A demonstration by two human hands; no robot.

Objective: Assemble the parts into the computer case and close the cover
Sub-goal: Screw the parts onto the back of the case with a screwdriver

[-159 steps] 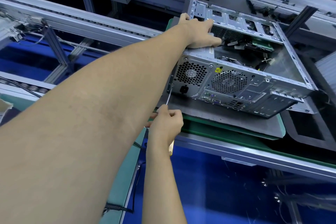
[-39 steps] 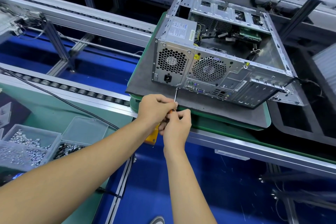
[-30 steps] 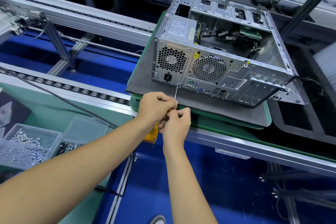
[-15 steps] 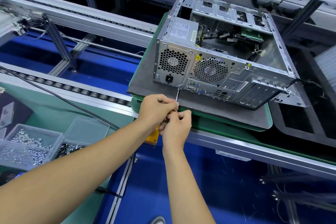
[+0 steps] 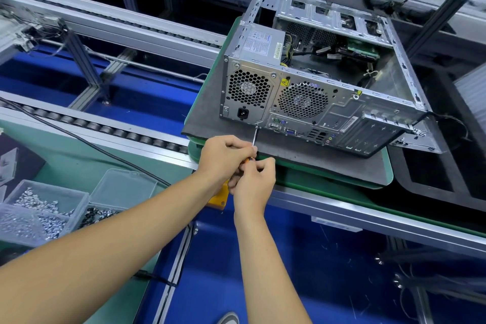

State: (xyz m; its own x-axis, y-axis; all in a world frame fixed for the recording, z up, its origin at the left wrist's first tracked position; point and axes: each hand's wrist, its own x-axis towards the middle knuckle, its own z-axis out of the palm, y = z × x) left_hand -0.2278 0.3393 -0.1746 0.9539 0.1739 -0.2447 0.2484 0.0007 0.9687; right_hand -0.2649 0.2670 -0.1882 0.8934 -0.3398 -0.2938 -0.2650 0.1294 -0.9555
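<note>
Both arms reach forward, the hands pressed together: the left hand and right hand both curl around a screwdriver, its tip on the rear panel's lower edge. The open computer case lies on its side on a grey mat, cover off, far right.

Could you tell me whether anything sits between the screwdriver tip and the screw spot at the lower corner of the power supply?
Nothing visible does. The screwdriver, gripped by the left hand and right hand, has its tip already at the rear panel of the computer case, just below the power supply.
</note>
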